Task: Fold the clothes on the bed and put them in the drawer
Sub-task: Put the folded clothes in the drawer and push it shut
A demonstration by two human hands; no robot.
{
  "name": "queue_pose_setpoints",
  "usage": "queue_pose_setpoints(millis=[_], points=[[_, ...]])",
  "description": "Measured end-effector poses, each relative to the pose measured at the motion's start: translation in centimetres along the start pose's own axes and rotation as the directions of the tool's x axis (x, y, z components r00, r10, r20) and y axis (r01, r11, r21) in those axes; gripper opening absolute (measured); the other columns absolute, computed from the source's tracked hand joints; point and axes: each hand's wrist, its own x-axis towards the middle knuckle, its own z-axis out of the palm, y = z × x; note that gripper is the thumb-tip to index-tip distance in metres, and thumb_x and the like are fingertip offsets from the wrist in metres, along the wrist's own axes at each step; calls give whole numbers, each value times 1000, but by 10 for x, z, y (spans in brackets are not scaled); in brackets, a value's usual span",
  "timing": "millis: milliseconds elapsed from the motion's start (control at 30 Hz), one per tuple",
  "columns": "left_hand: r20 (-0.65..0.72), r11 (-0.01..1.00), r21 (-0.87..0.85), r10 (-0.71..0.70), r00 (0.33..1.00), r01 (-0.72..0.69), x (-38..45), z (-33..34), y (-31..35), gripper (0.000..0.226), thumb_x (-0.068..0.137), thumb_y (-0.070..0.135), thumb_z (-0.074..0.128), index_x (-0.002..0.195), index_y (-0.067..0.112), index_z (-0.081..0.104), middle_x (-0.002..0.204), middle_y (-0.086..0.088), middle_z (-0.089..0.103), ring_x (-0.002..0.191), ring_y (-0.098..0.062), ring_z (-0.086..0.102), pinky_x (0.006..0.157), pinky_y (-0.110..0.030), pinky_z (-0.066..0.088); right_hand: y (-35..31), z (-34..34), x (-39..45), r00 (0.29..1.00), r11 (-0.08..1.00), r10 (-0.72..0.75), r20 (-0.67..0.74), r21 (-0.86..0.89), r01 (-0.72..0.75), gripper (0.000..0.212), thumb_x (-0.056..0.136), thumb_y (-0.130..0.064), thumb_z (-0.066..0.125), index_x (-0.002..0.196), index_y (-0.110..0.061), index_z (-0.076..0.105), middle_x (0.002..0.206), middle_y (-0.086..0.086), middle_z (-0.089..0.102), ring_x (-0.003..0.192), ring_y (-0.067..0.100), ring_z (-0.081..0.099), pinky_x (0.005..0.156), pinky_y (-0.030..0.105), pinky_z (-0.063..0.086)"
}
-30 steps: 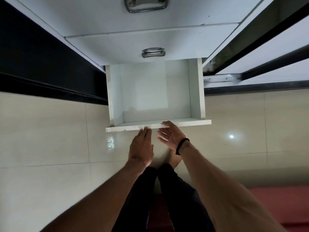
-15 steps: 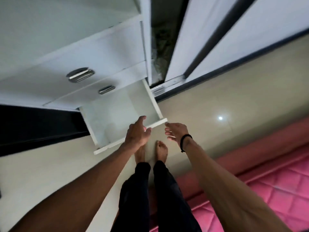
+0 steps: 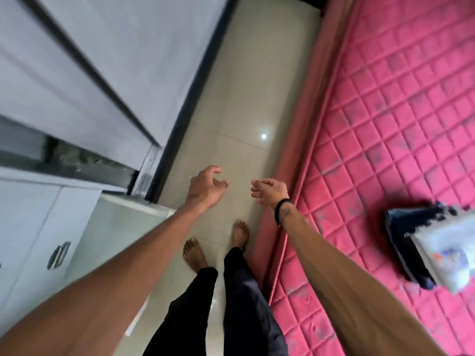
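Pink bed [image 3: 385, 124] now fills the right side, both hands [image 3: 205, 187] off the drawer [image 3: 115, 227], fingers loosely curled, empty.

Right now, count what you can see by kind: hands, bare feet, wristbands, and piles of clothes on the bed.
Hands: 2, left hand and right hand
Bare feet: 2
Wristbands: 1
Clothes piles: 1 on the pink bed
Total: 6

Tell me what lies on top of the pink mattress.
A stack of folded clothes lies on the pink mattress, a pale printed piece on a dark one. Whatever sits under the stack is hidden.
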Motion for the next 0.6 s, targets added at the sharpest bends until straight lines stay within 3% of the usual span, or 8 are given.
queue_pose_setpoints(millis=[100,300,433,500,600], points=[[88,991,99,77,993,-86,4,38,47,38,94,31,68,131,22,65,104,-4,75,110,-24,66,98,-28,46,11,-62,2,994,991,3,-110,133,11,12,94,-13,70,104,-6,69,76,7,64,50,8,58,48,23,45],[286,929,266,178,942,-256,9,140,134,37,92,35,70,128,26,66,104,-4,78,103,-24,70,87,-26,49,50,-201,-1,948,956,67,-310,292,28,17,95,-22,72,81,-16,66,75,5,66,55,10,61,44,19,45],[449,868,312,224,865,-387,7,219,189,38,87,33,79,123,26,67,99,0,79,95,-17,71,76,-22,45,93,-292,-4,865,929,76,-496,351,120,20,91,-32,75,82,-15,70,83,10,75,65,18,69,57,26,54],[530,832,316,243,812,-456,4,282,218,42,84,41,81,121,27,67,93,4,77,94,-16,72,80,-24,48,127,-349,-4,686,936,108,-719,306,173,35,86,-49,72,81,-15,73,73,0,76,67,14,72,67,29,56],[597,803,314,248,763,-506,1,365,257,51,81,61,77,120,30,68,93,11,72,95,-10,68,84,-23,47,161,-422,-13,279,960,121,-953,184,211,35,88,-50,70,80,-17,68,69,-5,69,66,13,65,73,31,53]])
